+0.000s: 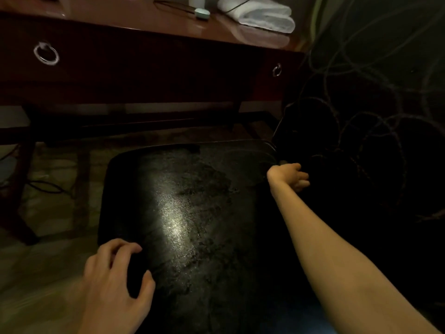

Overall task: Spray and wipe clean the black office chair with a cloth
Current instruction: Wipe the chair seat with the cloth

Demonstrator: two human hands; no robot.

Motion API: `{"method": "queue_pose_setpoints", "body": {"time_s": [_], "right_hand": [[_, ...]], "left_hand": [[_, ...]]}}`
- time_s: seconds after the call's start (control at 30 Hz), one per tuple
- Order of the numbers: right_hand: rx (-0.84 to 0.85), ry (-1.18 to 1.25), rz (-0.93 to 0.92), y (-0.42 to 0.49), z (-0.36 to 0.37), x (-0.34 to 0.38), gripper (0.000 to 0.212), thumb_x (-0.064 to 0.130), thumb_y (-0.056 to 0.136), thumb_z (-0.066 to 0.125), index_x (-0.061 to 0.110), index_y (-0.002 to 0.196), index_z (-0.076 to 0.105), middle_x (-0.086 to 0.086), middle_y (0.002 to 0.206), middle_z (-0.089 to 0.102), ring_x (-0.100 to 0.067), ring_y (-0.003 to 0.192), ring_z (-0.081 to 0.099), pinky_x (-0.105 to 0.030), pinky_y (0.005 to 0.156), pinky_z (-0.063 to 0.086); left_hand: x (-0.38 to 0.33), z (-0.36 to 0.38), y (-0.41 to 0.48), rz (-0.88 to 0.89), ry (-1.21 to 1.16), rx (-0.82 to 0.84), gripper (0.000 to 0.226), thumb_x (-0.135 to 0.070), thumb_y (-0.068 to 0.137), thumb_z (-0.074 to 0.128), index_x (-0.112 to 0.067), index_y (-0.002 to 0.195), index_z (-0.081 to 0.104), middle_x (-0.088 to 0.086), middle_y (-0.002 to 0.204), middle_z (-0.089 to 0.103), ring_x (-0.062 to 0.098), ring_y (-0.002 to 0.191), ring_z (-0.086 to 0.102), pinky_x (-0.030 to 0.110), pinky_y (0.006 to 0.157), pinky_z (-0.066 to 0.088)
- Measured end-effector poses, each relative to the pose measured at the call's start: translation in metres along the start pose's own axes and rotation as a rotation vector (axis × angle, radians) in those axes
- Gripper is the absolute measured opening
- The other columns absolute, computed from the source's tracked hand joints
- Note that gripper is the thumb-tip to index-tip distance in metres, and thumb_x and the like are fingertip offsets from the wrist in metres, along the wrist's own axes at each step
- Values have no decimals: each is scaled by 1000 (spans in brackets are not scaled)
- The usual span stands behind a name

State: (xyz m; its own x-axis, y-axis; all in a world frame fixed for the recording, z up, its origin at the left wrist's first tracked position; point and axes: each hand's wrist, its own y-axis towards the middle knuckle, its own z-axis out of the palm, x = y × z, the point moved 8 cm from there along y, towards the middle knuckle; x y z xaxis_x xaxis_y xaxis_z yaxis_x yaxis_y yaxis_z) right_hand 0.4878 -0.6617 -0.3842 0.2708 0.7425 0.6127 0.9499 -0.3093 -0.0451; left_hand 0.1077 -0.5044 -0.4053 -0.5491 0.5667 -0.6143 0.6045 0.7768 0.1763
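The black office chair seat [192,225] fills the middle of the view, and its surface shines wet and streaky under a light patch. My left hand [115,273] is at the seat's near left edge, with curled fingers and thumb gripping that edge. My right hand [290,175] reaches past the seat's far right corner into a very dark area. Its fingers curl downward, and what they touch is hidden in the dark. A folded white cloth [260,15] lies on the desk top at the back. A white bottle [197,1] stands beside it, cut off by the frame.
A dark wooden desk [144,68] with ring drawer pulls [46,53] stands just beyond the chair. A small mint-green object [201,13] lies on its top. Dark fabric with a looped pattern [373,116] fills the right side. A cable [45,186] runs over the floor at the left.
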Motion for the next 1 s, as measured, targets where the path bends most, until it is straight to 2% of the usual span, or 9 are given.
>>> {"method": "queue_pose_setpoints", "body": {"time_s": [0.1,0.27,0.33,0.43,0.53,0.63,0.73,0.83,1.0], "right_hand": [[73,-60,-179,-16,20,24,50,26,90,52,9,135,37,-18,142,26,-37,128,25,-41,106,28],[298,-80,-784,-144,48,36,55,50,91,36,15,132,47,-17,139,36,-34,124,31,-35,105,23],[398,-27,-1006,-205,43,30,57,45,87,25,18,130,49,-15,140,36,-31,124,30,-35,106,24],[489,7,-1171,-235,38,20,42,20,88,45,20,130,48,-12,139,34,-27,125,29,-33,104,29],[541,182,-1073,-202,20,23,48,7,75,55,18,121,56,-11,122,44,-26,115,42,-20,100,28],[280,213,-939,-128,-14,24,45,2,68,60,11,112,59,-13,112,50,-27,105,48,-21,96,29],[41,82,-683,-46,-35,10,41,6,77,64,9,116,54,-18,122,45,-35,112,44,-34,100,32],[45,-169,-362,-7,-16,-11,44,22,91,54,13,131,40,-19,139,28,-39,125,30,-44,100,36],[0,-216,-281,0,12,5,48,7,89,52,4,132,32,-24,144,15,-41,128,22,-42,100,36]], "left_hand": [[0,0,4,11,-13,-21,61,-56,58,38,-18,97,65,5,109,53,33,98,49,35,72,34],[2,0,6,-31,8,-24,66,-58,54,34,-18,96,65,6,110,52,34,100,47,35,76,32],[1,0,8,-47,19,-18,69,-60,52,32,-21,98,64,4,112,50,33,104,45,34,77,30],[0,0,8,-50,31,-3,70,-61,51,31,-23,100,63,3,114,49,32,106,43,35,77,30],[1,1,8,-40,41,5,66,-59,53,33,-22,97,64,6,111,51,36,101,47,35,74,32],[-1,0,8,-11,48,-24,56,-55,55,37,-22,91,66,8,103,55,40,90,53,37,68,39],[-2,-2,9,-5,54,-59,53,-53,55,39,-21,87,66,10,100,58,41,85,56,42,65,44],[-2,-1,9,2,63,-73,51,-52,55,41,-19,83,67,11,96,59,41,79,57,40,63,43],[-1,1,13,41,49,-99,50,-51,54,43,-17,82,67,12,93,59,40,73,58,38,66,41]]}}
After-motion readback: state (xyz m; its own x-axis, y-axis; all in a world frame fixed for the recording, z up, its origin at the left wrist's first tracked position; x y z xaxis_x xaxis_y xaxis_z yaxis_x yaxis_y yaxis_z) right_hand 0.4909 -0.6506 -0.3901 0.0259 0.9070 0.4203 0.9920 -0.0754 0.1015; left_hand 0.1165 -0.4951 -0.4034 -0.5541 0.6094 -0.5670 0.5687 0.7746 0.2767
